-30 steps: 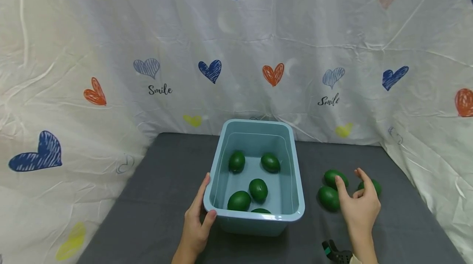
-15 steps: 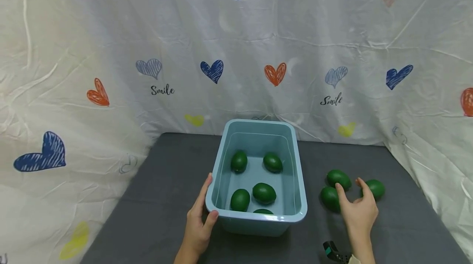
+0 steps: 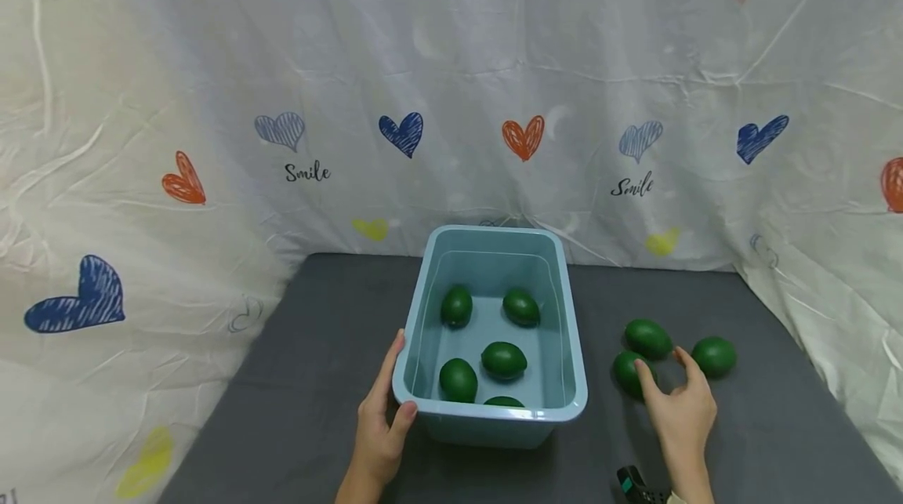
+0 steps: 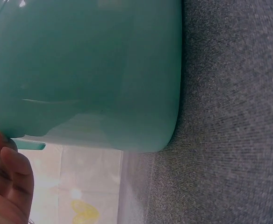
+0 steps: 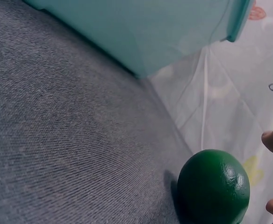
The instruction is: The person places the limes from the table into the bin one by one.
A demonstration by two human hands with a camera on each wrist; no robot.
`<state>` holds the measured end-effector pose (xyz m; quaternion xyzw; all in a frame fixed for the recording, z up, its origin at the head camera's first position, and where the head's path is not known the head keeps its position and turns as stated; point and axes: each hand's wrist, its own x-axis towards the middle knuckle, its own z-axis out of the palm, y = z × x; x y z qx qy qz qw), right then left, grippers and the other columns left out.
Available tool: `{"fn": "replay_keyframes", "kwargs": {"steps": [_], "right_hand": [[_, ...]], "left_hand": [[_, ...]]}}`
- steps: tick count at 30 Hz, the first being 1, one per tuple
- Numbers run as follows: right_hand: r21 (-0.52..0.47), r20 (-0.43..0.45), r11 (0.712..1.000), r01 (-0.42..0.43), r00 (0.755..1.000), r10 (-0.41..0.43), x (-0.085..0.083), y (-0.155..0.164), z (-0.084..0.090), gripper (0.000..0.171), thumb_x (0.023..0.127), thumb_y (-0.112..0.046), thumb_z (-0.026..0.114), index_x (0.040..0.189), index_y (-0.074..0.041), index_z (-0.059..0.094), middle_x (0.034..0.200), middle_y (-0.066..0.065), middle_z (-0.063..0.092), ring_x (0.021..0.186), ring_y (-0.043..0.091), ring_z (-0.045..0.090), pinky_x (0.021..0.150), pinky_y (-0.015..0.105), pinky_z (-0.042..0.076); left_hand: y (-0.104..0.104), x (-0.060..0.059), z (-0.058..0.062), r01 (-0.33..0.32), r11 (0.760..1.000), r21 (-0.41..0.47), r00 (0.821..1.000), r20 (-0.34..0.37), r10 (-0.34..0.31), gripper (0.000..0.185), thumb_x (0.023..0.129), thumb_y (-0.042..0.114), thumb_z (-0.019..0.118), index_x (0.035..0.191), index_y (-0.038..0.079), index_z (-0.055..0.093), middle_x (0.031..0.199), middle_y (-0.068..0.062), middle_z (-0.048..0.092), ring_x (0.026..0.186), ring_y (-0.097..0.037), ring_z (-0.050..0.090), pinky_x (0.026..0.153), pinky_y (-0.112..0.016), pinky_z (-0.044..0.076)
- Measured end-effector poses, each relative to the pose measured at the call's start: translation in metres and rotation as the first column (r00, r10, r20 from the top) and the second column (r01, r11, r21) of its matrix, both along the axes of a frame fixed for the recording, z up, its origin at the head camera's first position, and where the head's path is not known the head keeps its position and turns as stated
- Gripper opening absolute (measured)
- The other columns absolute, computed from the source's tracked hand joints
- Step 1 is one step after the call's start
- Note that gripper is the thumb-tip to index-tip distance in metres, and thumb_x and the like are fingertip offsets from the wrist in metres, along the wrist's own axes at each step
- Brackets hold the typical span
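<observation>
A light blue plastic bin (image 3: 494, 413) stands on the dark grey tabletop, with several smooth green oval fruits (image 3: 504, 360) inside. My left hand (image 3: 377, 429) holds its near left corner, thumb on the front rim and fingers along the left side. In the left wrist view, fingertips (image 4: 16, 161) touch the bin's rim. To the right of the bin lie three more green fruits (image 3: 647, 339). My right hand (image 3: 679, 410) hovers over them, thumb and fingers spread apart, thumb by the nearest fruit (image 3: 629, 375). One fruit (image 5: 213, 186) shows below the fingers in the right wrist view.
A white curtain (image 3: 466, 96) printed with hearts hangs behind the table and along both sides. Dark grey cloth (image 3: 282, 394) covers the table. A black device (image 3: 638, 486) is at my right wrist.
My right hand has moved slightly left and nearer, its thumb closer to the nearest fruit. Inside the bin, two fruits near the front have rolled and turned a little. The left hand stays on the bin.
</observation>
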<state>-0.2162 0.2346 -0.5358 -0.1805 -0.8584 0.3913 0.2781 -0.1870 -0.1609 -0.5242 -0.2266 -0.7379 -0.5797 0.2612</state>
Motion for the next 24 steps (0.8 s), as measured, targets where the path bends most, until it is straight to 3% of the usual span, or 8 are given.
{"fn": "replay_keyframes", "kwargs": {"steps": [12,18,21,24], "right_hand": [[-0.003,0.062,1.000,0.007,0.998,-0.007,0.003,-0.002,-0.006,0.070,0.092,-0.035,0.085,0.146,0.002,0.059,0.126,0.026,0.067,0.042,0.016,0.034,0.046,0.031,0.032],[0.002,0.079,1.000,0.003,0.997,-0.003,0.002,-0.003,-0.010,0.070,0.090,-0.032,0.085,0.145,0.004,0.059,0.136,0.029,0.065,0.043,0.018,0.035,0.049,0.032,0.033],[0.000,0.096,1.000,-0.001,0.995,0.001,0.002,-0.004,-0.011,0.070,0.091,-0.030,0.084,0.145,0.006,0.058,0.139,0.032,0.062,0.061,0.035,0.058,0.066,0.047,0.050],[-0.007,0.122,1.000,-0.008,0.993,0.009,0.002,-0.005,-0.013,0.070,0.091,-0.029,0.083,0.144,0.008,0.056,0.140,0.034,0.060,0.102,0.052,0.064,0.093,0.067,0.047]], "left_hand": [[-0.002,0.000,-0.001,-0.022,1.000,-0.016,0.999,0.043,0.023,0.077,0.098,-0.002,0.058,0.168,0.012,0.031,0.170,-0.018,0.036,0.152,-0.014,0.042,0.114,-0.017,0.037],[-0.003,0.002,0.001,-0.028,0.999,-0.020,0.997,0.072,0.029,0.080,0.096,-0.006,0.057,0.169,0.015,0.030,0.171,-0.013,0.035,0.152,-0.012,0.041,0.114,-0.017,0.037],[-0.002,0.002,0.001,-0.031,0.999,-0.021,0.996,0.083,0.033,0.078,0.098,-0.003,0.058,0.169,0.016,0.030,0.172,-0.012,0.035,0.152,-0.011,0.042,0.113,-0.016,0.037],[-0.001,0.002,0.000,-0.036,0.999,-0.024,0.995,0.092,0.038,0.077,0.100,0.000,0.058,0.169,0.017,0.030,0.171,-0.014,0.035,0.151,-0.011,0.042,0.112,-0.016,0.038]]}}
